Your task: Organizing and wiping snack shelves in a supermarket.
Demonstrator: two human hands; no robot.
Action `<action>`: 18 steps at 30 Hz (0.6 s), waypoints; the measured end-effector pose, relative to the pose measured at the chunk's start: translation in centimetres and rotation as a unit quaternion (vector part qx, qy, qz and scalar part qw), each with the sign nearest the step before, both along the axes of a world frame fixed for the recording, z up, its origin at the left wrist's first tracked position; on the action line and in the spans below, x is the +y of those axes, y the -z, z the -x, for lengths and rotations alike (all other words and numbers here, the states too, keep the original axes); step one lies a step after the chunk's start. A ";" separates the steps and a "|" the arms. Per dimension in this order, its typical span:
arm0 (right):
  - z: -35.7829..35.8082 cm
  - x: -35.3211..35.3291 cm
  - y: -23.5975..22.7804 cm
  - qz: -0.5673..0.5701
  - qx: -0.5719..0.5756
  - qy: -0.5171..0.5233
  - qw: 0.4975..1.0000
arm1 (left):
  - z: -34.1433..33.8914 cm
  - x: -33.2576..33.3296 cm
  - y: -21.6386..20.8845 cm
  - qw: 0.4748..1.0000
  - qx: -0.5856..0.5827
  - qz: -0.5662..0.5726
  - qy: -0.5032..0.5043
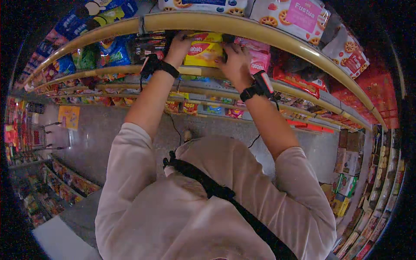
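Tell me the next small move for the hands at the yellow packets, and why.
Probably press both hands lightly inward to square up the yellow packets: the left hand is at their left edge, the right hand at their right, and pink packets sit close beyond it.

Up above me, a white biscuit bag with a pink label (305, 16) sits over the curved shelf edge (195, 21), and another white biscuit bag (346, 54) leans to its right! Over on my left, there's a green bag (84, 58) just beside a shiny blue bag (115, 54). Across to my right, red packets (299, 83) lie along the shelf. Down below I spot grey floor (99, 143), an orange-yellow panel (69, 117) at left, and at right a green-and-white carton (348, 185) near a yellow box (339, 204)!
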State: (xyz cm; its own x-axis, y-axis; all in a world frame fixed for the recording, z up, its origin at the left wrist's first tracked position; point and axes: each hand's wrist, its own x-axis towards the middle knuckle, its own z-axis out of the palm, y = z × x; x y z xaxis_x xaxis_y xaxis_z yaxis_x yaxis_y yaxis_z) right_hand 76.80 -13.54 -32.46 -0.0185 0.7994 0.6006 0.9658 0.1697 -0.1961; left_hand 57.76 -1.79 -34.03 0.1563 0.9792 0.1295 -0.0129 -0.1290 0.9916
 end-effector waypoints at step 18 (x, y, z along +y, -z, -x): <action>-5.6 -7.2 -0.7 -0.083 0.002 0.034 0.996 | 2.1 -6.8 -5.2 0.898 0.388 -0.203 -0.034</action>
State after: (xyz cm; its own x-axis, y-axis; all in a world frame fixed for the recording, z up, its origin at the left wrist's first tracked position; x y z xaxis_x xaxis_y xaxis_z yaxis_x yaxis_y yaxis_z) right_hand 82.43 -20.71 -31.74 0.0343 0.6881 0.7248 0.9755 0.1346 -0.1740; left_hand 55.68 -8.56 -28.85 0.2955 0.8867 0.3555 0.6833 -0.4562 0.5700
